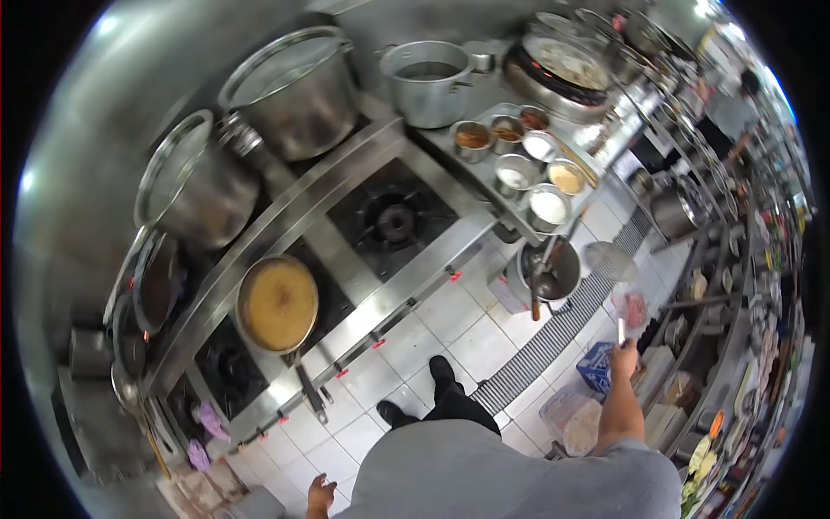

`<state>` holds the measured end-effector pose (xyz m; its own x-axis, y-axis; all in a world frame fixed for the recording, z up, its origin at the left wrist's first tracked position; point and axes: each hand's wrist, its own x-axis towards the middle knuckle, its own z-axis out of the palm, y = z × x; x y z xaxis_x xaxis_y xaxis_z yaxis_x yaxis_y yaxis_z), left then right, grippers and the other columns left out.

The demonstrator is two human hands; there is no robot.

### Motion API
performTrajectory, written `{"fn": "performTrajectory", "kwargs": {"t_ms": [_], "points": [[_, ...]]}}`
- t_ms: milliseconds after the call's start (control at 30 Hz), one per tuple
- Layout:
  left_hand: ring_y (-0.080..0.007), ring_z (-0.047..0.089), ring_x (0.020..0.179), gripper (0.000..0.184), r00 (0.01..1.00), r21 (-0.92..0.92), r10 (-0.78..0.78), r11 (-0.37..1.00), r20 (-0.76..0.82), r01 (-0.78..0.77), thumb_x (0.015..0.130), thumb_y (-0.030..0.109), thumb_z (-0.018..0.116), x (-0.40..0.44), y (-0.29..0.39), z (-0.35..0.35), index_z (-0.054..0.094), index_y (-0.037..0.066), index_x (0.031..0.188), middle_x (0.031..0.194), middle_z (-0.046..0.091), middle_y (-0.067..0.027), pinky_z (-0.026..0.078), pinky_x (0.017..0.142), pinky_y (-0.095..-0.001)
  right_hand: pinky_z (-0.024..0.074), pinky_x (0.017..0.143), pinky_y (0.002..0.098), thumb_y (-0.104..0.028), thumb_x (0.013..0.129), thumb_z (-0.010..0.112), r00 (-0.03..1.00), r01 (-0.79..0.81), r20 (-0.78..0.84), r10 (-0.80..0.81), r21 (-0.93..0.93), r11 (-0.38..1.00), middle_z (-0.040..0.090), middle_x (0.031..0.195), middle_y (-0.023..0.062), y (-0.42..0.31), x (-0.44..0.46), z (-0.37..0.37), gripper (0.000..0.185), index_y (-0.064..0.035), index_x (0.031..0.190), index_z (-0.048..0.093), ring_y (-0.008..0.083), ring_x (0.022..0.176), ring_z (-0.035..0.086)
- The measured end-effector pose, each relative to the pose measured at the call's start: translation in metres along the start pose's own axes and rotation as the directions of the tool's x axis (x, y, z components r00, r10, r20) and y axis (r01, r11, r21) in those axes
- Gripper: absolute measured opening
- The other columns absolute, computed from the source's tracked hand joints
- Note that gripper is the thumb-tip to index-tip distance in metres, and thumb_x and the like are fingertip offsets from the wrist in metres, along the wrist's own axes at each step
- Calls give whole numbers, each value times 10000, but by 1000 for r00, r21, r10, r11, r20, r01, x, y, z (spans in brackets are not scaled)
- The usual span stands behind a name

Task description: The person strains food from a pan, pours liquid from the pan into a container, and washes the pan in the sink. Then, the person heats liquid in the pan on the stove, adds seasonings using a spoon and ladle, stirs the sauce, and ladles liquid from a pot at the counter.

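Observation:
My right hand [624, 356] is closed around a short, pale handle [621, 332], held out to the right. Beyond that handle is a clear, shiny shape with pink contents [635, 309]; whether the two are joined I cannot tell. Below the hand are a blue and white box [596, 367] and a clear tub [572, 419]. My left hand [321, 496] hangs low near my body, fingers loosely apart and holding nothing. In front of it, a frying pan [239, 304] of yellow-brown liquid [280, 303] sits on the stove, its handle pointing toward me.
Large steel pots [298, 112] line the back of the stove [346, 186]. Seasoning bowls [547, 206] stand on the counter at the right. A pot with ladles [566, 270] stands below, beside a floor drain [536, 359]. Crowded shelves run along the right; another person [735, 112] is far off.

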<state>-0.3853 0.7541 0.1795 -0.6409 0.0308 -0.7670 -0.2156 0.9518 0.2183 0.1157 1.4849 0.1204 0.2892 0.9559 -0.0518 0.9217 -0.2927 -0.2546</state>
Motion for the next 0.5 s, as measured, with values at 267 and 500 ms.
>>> {"fn": "performTrajectory", "kwargs": {"t_ms": [267,500], "points": [[-376,555,1289,643,998,-108,48,993,-37,-52,841,288,749,41,-109,34,539,-7,1372,1354,576,-284,465,1060,-393,483,548,325,-278,1034,478,975,223,-161,-153,692,687,655,811,87,-97,-8,-42,397,-6,1277,634,182,611,597],[-347,605,1222,457,966,-46,258,965,14,-257,869,228,671,105,-201,73,624,27,1276,1325,602,-263,491,1031,-364,417,435,247,-275,1051,487,849,174,-8,-528,948,266,551,696,23,-346,-229,-145,259,-64,1162,588,90,505,511]]}}
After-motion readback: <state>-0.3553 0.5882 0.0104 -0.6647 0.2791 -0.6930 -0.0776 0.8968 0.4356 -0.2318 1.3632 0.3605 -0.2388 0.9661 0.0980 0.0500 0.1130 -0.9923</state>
